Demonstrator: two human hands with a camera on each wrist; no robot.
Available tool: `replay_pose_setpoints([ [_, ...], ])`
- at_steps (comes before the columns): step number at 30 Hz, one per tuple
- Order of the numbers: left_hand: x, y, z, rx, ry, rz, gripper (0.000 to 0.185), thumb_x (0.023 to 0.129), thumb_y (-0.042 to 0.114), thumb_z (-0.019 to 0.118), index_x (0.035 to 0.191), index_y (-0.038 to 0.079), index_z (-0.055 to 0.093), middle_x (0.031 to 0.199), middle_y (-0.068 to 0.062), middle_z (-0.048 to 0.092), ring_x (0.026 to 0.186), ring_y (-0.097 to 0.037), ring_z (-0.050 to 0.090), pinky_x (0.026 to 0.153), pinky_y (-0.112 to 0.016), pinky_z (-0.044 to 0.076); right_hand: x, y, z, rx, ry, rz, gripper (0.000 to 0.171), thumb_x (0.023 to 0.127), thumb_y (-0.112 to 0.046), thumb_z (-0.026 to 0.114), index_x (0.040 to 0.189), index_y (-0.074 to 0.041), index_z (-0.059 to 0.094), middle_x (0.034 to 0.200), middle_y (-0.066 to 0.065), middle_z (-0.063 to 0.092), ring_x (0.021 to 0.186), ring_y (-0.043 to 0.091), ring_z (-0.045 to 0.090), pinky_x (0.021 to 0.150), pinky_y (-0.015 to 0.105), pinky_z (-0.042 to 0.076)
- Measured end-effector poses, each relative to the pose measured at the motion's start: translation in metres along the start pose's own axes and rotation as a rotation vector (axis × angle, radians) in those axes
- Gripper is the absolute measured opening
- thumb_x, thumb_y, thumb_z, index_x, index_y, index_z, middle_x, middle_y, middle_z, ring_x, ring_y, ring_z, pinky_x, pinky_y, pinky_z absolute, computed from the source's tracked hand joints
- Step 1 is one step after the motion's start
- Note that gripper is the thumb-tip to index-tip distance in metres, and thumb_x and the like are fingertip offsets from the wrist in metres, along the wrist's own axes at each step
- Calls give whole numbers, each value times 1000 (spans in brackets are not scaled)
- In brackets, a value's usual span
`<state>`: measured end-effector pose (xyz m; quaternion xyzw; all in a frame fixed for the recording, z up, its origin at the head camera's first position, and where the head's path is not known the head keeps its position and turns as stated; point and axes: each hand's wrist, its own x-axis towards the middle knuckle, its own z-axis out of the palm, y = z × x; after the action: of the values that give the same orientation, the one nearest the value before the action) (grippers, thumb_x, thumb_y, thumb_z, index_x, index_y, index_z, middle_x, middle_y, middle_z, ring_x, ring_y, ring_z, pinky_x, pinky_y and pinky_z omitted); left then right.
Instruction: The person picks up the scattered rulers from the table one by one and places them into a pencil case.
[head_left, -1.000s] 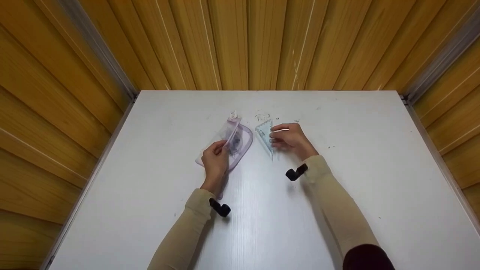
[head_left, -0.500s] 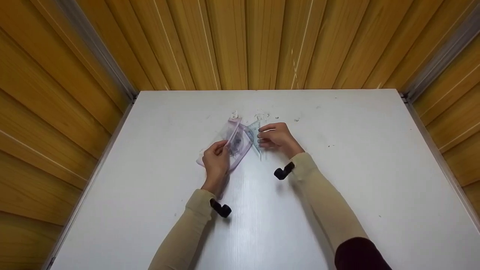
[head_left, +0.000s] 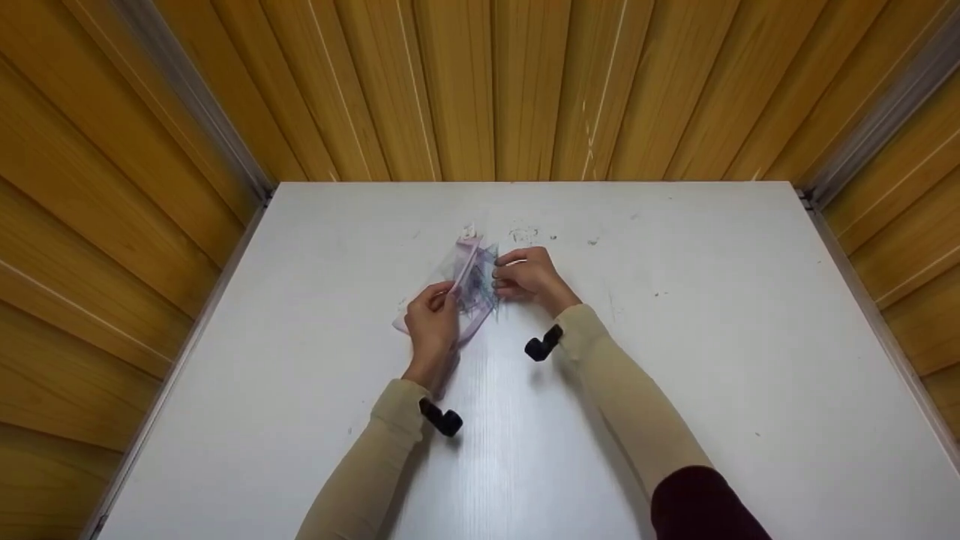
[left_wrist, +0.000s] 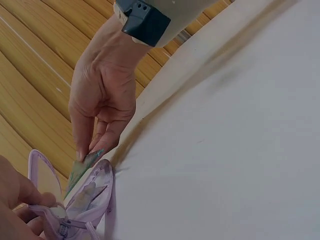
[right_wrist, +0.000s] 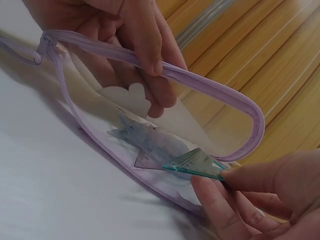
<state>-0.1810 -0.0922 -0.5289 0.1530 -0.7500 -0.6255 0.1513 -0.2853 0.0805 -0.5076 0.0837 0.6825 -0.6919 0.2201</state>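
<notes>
A see-through zip pouch (right_wrist: 217, 88) with lilac trim gapes in the right wrist view. My left hand (head_left: 433, 319) pinches one side of its rim between thumb and fingers, holding it raised. My right hand (head_left: 534, 276) pinches a teal-tinted transparent set square (right_wrist: 199, 163) by one end; its other end reaches into the pouch mouth. Bluish clear pieces (right_wrist: 150, 140) with pointed corners lie inside the pouch, their kind unclear. A white cloud-shaped piece (right_wrist: 131, 100) shows near my left fingers. From the head view, the pouch wall partly covers the set square.
The white table (head_left: 675, 360) carries small dark marks (head_left: 523, 231) beyond the pouch. Yellow wood-look panels (head_left: 525, 90) stand behind the table and at both sides. A black wrist camera (head_left: 441, 417) sits on each sleeve.
My right hand has moved left, bringing the set square from beside the pouch into its opening. My left hand has stayed almost still on the rim.
</notes>
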Motion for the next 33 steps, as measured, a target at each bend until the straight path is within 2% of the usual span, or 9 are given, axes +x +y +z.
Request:
replay_pose_setpoints([
  [14, 2, 0, 1, -16, 7, -27, 20, 97, 4, 66, 113, 7, 76, 104, -9, 78, 98, -18, 73, 80, -30, 55, 5, 4, 21, -12, 26, -10, 31, 87, 5, 74, 118, 6, 70, 85, 11, 70, 69, 20, 70, 70, 37, 61],
  [19, 3, -1, 1, 2, 12, -13, 19, 97, 5, 65, 113, 8, 76, 102, -8, 78, 96, -19, 74, 79, -32, 56, 4, 5, 25, -16, 33, -24, 30, 87, 6, 74, 117, 7, 71, 87, 13, 72, 69, 21, 72, 68, 36, 61],
  [26, 3, -2, 1, -3, 4, -20, 22, 96, 3, 63, 114, 8, 76, 104, -10, 78, 97, -20, 74, 80, -32, 56, 3, 8, 27, -80, 67, -43, 27, 85, 5, 78, 111, 7, 74, 87, 14, 73, 64, 22, 73, 65, 33, 60],
  [33, 3, -2, 1, -22, 7, -26, 22, 96, 2, 63, 114, 7, 76, 103, -11, 78, 94, -21, 73, 75, -30, 55, 1, 6, 30, -137, 92, -58, 22, 84, 1, 81, 106, 4, 77, 93, 18, 74, 64, 23, 74, 65, 32, 60],
])
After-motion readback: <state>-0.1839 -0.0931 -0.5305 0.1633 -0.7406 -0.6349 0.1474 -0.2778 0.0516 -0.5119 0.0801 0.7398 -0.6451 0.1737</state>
